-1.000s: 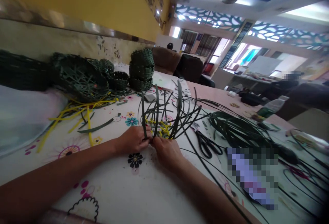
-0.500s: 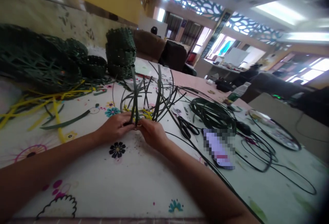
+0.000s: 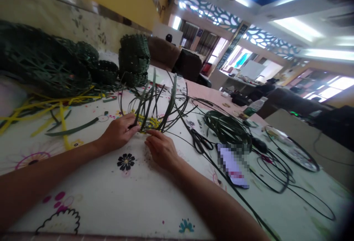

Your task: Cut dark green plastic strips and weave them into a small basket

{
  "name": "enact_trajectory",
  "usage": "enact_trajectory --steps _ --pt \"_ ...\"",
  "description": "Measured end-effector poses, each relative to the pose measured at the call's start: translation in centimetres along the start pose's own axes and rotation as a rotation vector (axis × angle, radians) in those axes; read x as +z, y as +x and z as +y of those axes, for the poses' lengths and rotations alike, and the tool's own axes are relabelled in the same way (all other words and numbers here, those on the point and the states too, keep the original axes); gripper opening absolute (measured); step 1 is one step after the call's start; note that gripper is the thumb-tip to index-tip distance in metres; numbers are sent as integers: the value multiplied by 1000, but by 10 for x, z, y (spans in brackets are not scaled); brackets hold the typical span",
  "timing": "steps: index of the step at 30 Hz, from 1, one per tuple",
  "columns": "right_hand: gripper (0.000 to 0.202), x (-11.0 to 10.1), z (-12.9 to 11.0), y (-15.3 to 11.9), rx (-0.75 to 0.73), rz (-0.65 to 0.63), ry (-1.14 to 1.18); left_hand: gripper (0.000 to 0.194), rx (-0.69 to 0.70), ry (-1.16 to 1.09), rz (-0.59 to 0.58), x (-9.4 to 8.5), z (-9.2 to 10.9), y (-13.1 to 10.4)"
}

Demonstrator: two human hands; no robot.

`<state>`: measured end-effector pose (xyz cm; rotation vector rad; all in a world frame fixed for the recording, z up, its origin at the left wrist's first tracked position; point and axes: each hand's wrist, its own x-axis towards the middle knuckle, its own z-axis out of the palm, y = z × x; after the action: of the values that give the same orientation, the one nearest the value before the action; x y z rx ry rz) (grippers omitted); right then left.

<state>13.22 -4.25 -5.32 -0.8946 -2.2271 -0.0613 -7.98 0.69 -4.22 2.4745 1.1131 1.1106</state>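
Head view: both hands meet at a half-woven piece of green strips (image 3: 155,104) and yellow strips (image 3: 151,123) lying on the flowered cloth (image 3: 132,200) near the middle of the table. The left hand (image 3: 118,133) rests on the cloth with its fingers (image 3: 132,127) closed on the near-left strips at the base of the weave; it looks like a pinch, though the fingertips are partly hidden by the strips. The right hand (image 3: 162,148) lies just beside it, back up, fingers pressed together and reaching forward so the fingertips (image 3: 152,133) touch the near edge of the weave. The loose green ends stand up and fan out toward the far side.

Just right of the weave lie black scissors (image 3: 200,141), flat on the cloth. Beyond them sits a coil of green strip (image 3: 228,126), and near it a blurred flat object (image 3: 232,165). Thin black loops (image 3: 287,167) spread toward the right edge.

On the left side, loose yellow lengths (image 3: 47,106) lie scattered, with a single green strip (image 3: 74,129) near them. Along the far left edge are finished green baskets: a large one (image 3: 41,67), a small bowl (image 3: 103,72), and a stack (image 3: 134,60) standing upright. A plastic bottle (image 3: 256,105) stands at the far right of the table.
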Motion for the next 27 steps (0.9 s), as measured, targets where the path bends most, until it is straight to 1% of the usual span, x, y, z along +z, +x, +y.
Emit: enact_trajectory --steps 4,6,8,10,11,13,14,16,17,18,21,23,25,27 --pt "19 3 2 2 166 26 149 27 52 11 22 2 2 -3" --pt "14 -1 2 4 260 -29 187 26 93 29 20 4 3 -5" --pt "8 -5 3 6 365 -111 224 24 128 51 22 6 2 -6" --pt "12 -9 3 8 424 -147 303 23 150 77 27 8 0 -7" --pt "15 -11 3 9 425 -147 355 23 156 93 30 8 -1 -7" --pt "19 -14 1 11 377 -155 416 24 160 135 41 9 -4 -6" --pt "18 -14 -1 12 336 -167 399 25 165 159 49 9 -5 -6" --pt "9 -13 -4 11 272 -184 289 27 182 210 72 9 -5 -5" --pt "4 -11 -5 10 262 -175 231 27 192 233 87 9 -5 -4" --pt "4 -9 -5 9 261 -157 196 26 201 252 104 9 -4 -4" --pt "9 -3 -2 6 286 -90 197 24 214 269 140 8 1 -5" --pt "17 -2 1 6 316 -78 185 23 212 257 145 8 4 -5" --pt "20 -3 3 7 375 -99 182 23 206 241 144 7 7 -7" --pt "21 -5 4 8 417 -157 230 21 202 220 138 6 7 -8"
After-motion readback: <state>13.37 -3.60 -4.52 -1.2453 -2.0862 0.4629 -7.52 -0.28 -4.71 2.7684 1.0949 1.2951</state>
